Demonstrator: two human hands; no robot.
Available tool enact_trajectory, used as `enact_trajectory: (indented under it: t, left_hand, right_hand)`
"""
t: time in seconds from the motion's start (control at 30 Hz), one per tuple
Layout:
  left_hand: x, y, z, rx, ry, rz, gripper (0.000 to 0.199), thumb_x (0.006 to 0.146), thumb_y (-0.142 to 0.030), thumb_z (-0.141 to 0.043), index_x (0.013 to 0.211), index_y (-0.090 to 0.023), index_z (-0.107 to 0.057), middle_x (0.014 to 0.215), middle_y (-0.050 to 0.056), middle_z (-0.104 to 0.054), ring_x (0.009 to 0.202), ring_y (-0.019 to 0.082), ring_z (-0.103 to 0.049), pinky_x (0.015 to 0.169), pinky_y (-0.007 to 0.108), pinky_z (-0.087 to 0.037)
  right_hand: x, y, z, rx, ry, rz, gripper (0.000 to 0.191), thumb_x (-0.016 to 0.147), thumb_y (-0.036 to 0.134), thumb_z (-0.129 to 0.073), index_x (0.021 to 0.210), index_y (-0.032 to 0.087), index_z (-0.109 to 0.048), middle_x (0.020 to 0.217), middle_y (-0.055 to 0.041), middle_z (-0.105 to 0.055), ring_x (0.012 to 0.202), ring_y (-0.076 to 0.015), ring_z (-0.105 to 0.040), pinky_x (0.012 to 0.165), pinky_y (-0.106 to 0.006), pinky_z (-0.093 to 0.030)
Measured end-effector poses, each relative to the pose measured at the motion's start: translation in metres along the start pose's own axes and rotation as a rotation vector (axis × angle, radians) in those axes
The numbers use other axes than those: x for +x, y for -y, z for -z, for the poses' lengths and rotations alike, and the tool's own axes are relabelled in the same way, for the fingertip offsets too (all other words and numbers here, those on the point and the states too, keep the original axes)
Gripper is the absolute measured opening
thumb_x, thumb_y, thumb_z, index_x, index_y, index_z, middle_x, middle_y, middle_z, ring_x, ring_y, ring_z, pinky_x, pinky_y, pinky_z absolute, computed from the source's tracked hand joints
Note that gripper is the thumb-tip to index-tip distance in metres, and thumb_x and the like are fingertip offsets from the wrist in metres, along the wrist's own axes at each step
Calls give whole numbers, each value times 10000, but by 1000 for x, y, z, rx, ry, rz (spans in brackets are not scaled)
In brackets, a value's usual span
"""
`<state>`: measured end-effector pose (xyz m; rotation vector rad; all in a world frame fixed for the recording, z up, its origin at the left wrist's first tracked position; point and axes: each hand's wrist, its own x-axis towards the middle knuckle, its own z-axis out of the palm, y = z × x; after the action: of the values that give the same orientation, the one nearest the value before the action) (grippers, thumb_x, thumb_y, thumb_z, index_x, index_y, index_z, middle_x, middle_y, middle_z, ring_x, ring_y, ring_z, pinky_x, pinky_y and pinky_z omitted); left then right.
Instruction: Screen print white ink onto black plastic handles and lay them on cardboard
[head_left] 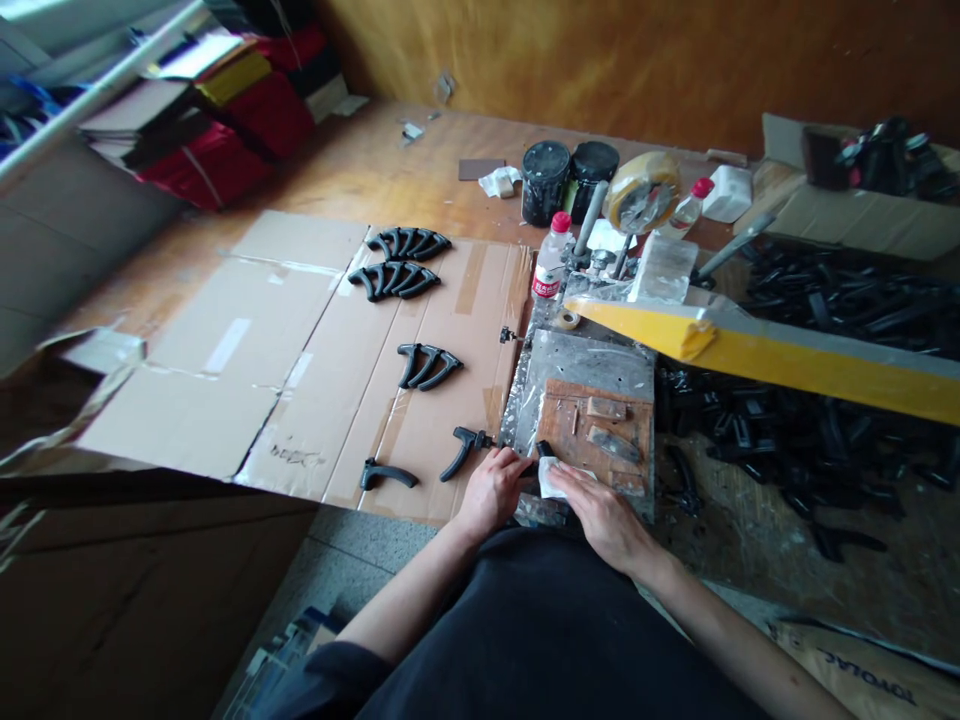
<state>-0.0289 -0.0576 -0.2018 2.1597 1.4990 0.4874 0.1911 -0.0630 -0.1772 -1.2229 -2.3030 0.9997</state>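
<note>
My left hand is closed on a black plastic part at the near edge of the metal plate. Fingers of my right hand press a white cloth against that same part, which is mostly hidden between the hands. Just left of my hands, a curved black handle and another one lie apart on the flattened cardboard. Farther back on it rest a small group of handles and two nested rows. A wooden board with small blocks sits on the plate.
A yellow guard bar crosses the right side above a heap of black parts. Behind the plate stand a red-capped bottle, two dark jars and a tape roll. Red-covered stacks are at the back left.
</note>
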Motion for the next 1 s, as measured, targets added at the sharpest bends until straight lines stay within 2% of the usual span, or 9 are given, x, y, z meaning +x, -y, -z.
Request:
enact_trajectory:
  t: [0.1, 0.2, 0.3, 0.4, 0.57, 0.7, 0.8, 0.9, 1.0]
  left_hand:
    - [-2, 0, 1, -63, -58, 60, 233, 880, -281, -579, 1078, -211, -680, 916, 70, -643, 883, 197, -594, 812, 320, -516]
    - [-5, 7, 12, -128, -207, 226, 248, 882, -317, -583, 1097, -232, -672, 940, 55, -647, 884, 172, -614, 813, 287, -512]
    - [-7, 30, 27, -82, -371, 473, 259, 876, -347, -585, 1094, -236, -671, 944, 47, -650, 878, 167, -625, 806, 275, -498]
    - [-13, 62, 38, 77, -418, 676, 280, 868, -380, -587, 1077, -222, -687, 942, 70, -669, 931, 211, -616, 843, 322, -476]
    - [-26, 92, 33, 184, -296, 720, 302, 899, -386, -531, 1067, -206, -706, 965, 104, -699, 958, 242, -596, 884, 373, -448]
    - [-47, 89, 25, 198, -418, 697, 363, 944, -414, -435, 1154, -223, -661, 1026, 89, -673, 985, 209, -577, 909, 334, -431]
    - [-68, 88, 22, 196, -445, 826, 377, 952, -438, -408, 1194, -250, -628, 964, 65, -660, 936, 185, -596, 829, 284, -445]
    - [-86, 91, 21, 176, -390, 968, 386, 949, -472, -398, 1228, -295, -597, 982, 46, -660, 907, 176, -620, 704, 253, -440]
    - [-92, 95, 21, 179, -335, 1025, 385, 942, -509, -388, 1213, -330, -594, 992, 38, -652, 873, 177, -627, 640, 248, -420]
  right_hand:
    - [5, 3, 24, 195, -4, -228, 390, 955, 266, -367, 1247, 239, -626, 1207, -46, -672, 1107, -213, -633, 986, -385, -496]
    - [13, -2, 35, 435, -160, -407, 392, 910, 421, -469, 1168, 205, -669, 1170, -76, -687, 1091, -254, -633, 990, -409, -476]
    - [18, -9, 31, 714, -331, -600, 523, 794, 535, -611, 1154, 159, -663, 1133, -107, -698, 1102, -290, -624, 958, -410, -496]
    - [23, -11, 23, 892, -366, -730, 605, 711, 547, -702, 1173, 163, -638, 1080, -99, -715, 1071, -296, -641, 875, -381, -547]
    - [34, 0, 19, 943, -262, -785, 673, 676, 544, -739, 1220, 171, -610, 1006, -104, -730, 954, -305, -684, 786, -373, -585]
    - [44, 7, 21, 909, -217, -773, 690, 679, 560, -731, 1240, 176, -608, 1018, -111, -728, 923, -311, -692, 777, -380, -591]
    - [49, 7, 20, 918, -195, -774, 686, 688, 538, -734, 1258, 180, -602, 1018, -110, -729, 921, -308, -694, 790, -383, -589]
    - [52, 6, 18, 929, -190, -769, 671, 704, 523, -727, 1267, 179, -602, 1004, -105, -733, 928, -305, -693, 809, -378, -584]
    - [54, 7, 16, 948, -182, -765, 654, 722, 515, -718, 1274, 186, -599, 1015, -101, -732, 945, -301, -690, 821, -372, -580]
